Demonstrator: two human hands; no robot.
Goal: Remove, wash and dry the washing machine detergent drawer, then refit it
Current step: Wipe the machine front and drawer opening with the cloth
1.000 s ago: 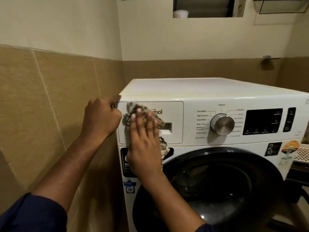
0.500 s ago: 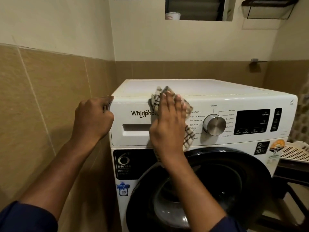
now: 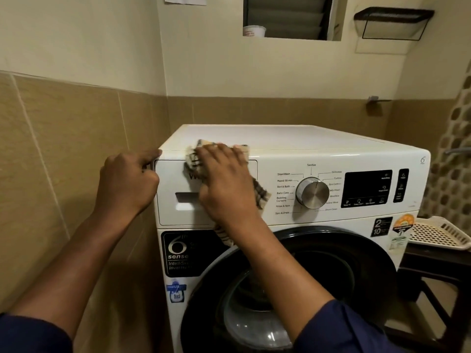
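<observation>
Our right hand (image 3: 226, 184), fingers flat, presses the checked cloth (image 3: 261, 194) on the refitted detergent drawer (image 3: 173, 215).
It has swept back from the dial (image 3: 312, 192), likely a last wipe; our left hand (image 3: 127, 184) grips a corner of the washing machine (image 3: 280, 138).

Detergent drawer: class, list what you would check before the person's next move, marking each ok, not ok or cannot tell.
1. The detergent drawer sits flush in the washing machine front: ok.
2. The checked cloth is pressed against the drawer front under the right hand: ok.
3. The left hand grips the machine's top left corner: ok.
4. The drawer front is fully dry: cannot tell.
</observation>
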